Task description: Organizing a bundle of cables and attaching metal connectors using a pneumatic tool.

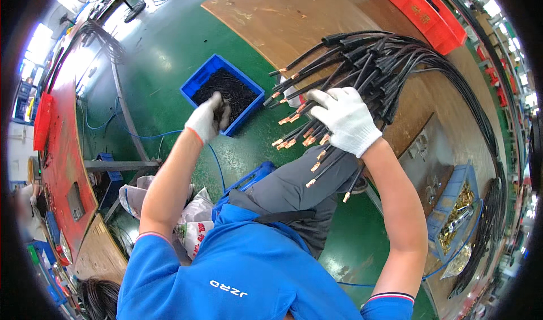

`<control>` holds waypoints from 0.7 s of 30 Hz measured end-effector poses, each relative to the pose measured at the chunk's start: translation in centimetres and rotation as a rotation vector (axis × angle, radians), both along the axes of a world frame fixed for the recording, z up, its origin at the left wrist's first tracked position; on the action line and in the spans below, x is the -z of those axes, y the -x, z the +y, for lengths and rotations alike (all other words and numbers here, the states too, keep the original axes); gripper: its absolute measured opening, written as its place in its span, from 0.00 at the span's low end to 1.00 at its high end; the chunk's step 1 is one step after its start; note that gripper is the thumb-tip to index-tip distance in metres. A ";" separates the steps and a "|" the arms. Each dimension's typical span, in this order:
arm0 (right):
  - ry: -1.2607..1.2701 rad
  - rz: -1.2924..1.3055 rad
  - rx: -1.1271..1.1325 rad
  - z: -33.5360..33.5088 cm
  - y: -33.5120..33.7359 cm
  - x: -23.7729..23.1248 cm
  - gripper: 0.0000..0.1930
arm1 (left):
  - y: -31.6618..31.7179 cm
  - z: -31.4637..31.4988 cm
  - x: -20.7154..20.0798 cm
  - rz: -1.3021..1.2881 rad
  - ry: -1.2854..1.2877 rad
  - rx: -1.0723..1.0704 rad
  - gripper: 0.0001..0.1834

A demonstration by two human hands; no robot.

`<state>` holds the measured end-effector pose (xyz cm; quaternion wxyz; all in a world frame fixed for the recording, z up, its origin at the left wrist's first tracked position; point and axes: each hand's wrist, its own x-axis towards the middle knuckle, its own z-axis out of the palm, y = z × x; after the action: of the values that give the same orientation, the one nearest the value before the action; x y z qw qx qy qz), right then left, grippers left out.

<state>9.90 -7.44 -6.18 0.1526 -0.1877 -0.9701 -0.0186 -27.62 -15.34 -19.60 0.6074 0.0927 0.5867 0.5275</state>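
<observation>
At centre left of the frame, the left hand point(207, 120) is pinched shut on small black sleeves over the blue bin point(199, 78). Keep that grip tight, taking few pieces. Right of centre, the right hand point(345, 120) clasps the black cable bundle point(362, 60), copper ends fanned; hold them steady. The wooden surface point(294, 14) stands on a green floor point(158, 43), red crate point(421, 12) upper right.

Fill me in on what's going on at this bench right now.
A seated person in white gloves is handling black cables. The right hand grips a bundle of black cables with copper terminal ends, fanned out over the wooden table. The left hand reaches down at the blue bin of small black pieces on the green floor and seems to pinch a few. A second blue tray of brass parts sits at the right.
</observation>
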 end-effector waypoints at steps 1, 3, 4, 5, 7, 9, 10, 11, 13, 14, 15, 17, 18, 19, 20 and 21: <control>-0.008 -0.008 0.010 -0.2 -0.2 -0.2 0.15 | 1.0 2.1 -0.7 0.031 0.114 -0.085 0.28; -0.003 -0.012 0.004 -0.4 -0.4 -0.3 0.16 | 3.3 3.4 -1.4 0.171 0.166 -0.112 0.36; 0.007 -0.019 0.002 -0.2 -0.3 -0.4 0.17 | 4.0 3.4 -1.2 0.176 0.159 -0.121 0.36; 0.060 0.003 -0.006 -0.4 -0.5 -0.5 0.18 | 3.7 3.5 -1.4 0.283 0.117 -0.095 0.35; 0.100 0.031 -0.002 -0.3 -0.6 -0.6 0.19 | 3.2 2.7 -1.7 0.383 -0.052 0.069 0.31; 0.138 0.045 0.011 -0.3 -1.3 -1.0 0.20 | -1.9 1.6 -5.9 0.337 -0.157 0.303 0.25; 0.163 0.046 -0.003 -0.3 -1.1 -1.4 0.21 | -3.4 1.1 -7.2 0.294 -0.172 0.416 0.24; 0.190 0.043 -0.016 -0.4 -1.0 -1.9 0.21 | -5.1 0.7 -8.0 0.366 -0.201 0.508 0.24; 0.290 0.063 0.011 -0.2 -1.0 -2.5 0.21 | -7.8 0.7 -9.0 0.465 -0.209 0.652 0.26; 0.386 0.097 0.048 0.0 -1.0 -2.8 0.20 | -9.3 0.8 -9.8 0.463 -0.223 0.629 0.25; 0.458 0.110 0.101 0.5 -0.7 -3.0 0.19 | -10.3 1.1 -10.2 0.447 -0.212 0.631 0.24; 0.393 0.256 0.164 1.4 0.1 -1.1 0.16 | -11.1 1.7 -9.9 0.426 -0.223 0.666 0.23; 0.321 0.255 0.181 1.5 1.2 -1.0 0.17 | -11.3 1.9 -9.6 0.422 -0.240 0.700 0.23; 0.247 0.159 0.233 1.4 2.0 -0.9 0.15 | -11.9 1.7 -9.3 0.558 -0.263 0.698 0.26; 0.175 0.065 0.285 1.1 2.8 -1.1 0.14 | -12.5 1.1 -9.8 0.672 -0.292 0.703 0.27; 0.140 0.028 0.321 1.2 3.3 -0.8 0.14 | -12.6 1.0 -9.2 0.695 -0.309 0.711 0.26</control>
<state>6.61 -6.25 -5.34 0.1477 -0.3508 -0.9243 0.0275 -15.06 -14.39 -10.36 0.4977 0.5443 0.6013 0.3073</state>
